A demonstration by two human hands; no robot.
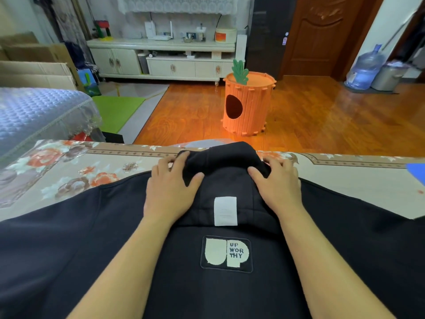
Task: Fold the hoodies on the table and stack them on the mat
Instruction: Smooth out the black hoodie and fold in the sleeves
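The black hoodie [345, 238] is spread over the floral-clothed table [57, 176] — its hood [218, 157] is gripped at either side by the left hand [171, 187] and right hand [276, 183], fingers curled over the fabric.

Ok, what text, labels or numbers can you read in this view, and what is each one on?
"UP" in big letters with "UP WOR THY" in small letters: patch on the black hoodie.
White tag above the patch: faint lines, too blurred to read.
Sticker on the wooden door: too small to read.
Water bottle label: unreadable.
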